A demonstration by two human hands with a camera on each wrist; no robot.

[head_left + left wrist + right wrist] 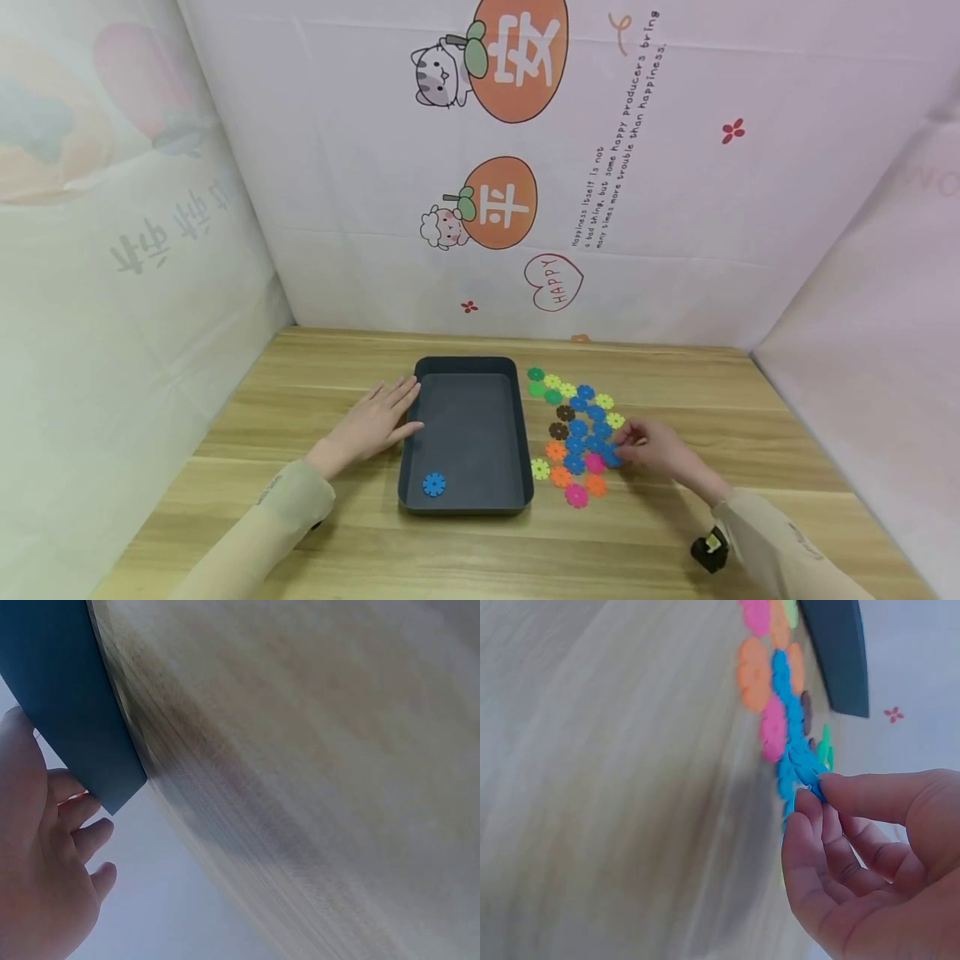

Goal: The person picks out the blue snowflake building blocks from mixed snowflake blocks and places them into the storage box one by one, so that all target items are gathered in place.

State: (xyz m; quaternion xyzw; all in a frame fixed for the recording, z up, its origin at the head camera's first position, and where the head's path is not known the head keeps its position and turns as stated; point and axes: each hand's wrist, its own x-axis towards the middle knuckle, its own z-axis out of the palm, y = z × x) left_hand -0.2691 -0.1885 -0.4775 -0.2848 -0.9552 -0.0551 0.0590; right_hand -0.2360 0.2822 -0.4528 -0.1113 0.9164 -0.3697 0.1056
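A dark grey tray [465, 502] lies on the table with one blue notched disc [434, 484] in its near left corner. My left hand [372, 422] touches the tray's left rim, fingers extended; the left wrist view shows the hand [52, 847] beside the tray's outer wall [71, 690]. To the right of the tray, my right hand [660, 450] pinches a blue notched disc [808, 766] between thumb and fingertips, just above the other discs. Around it lie several more blue discs [577, 427], a pink disc [576, 496] and an orange disc [596, 485].
Green discs [536, 389], yellow discs [604, 402] and brown discs [558, 431] spread along the tray's right side. A small black device [709, 552] sits at the right wrist. Printed white cloth [360, 275] walls in the wooden table [337, 517] at the back and sides.
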